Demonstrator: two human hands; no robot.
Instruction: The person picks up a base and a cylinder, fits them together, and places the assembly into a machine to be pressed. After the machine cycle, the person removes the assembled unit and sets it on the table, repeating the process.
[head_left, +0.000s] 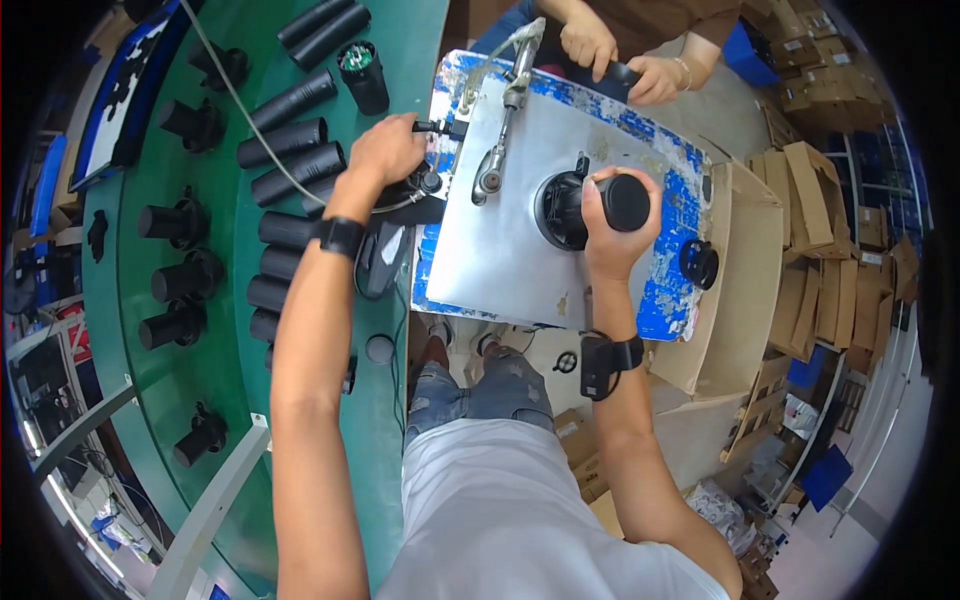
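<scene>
Two hands work here. The right hand (622, 220) is curled firmly around one black fitting (628, 203), which is on the metal plate (530, 240) at the centre, right of the one metal clamp arm (513, 100). The left hand (387, 152) has bent fingers at one black handle (428, 127) by the plate's left edge; whether it grips is unclear. On the green surface (235, 370), six similar black pieces (172, 222) stand far left; nearer the plate lie at least ten black tubes (291, 100), with one open tube (362, 80) upright. One black ring (698, 264) sits right. At the far side, a co-worker's two hands (588, 42) hold one dark part (617, 80). Labels on the cardboard boxes (812, 200) at right are too small to read.
</scene>
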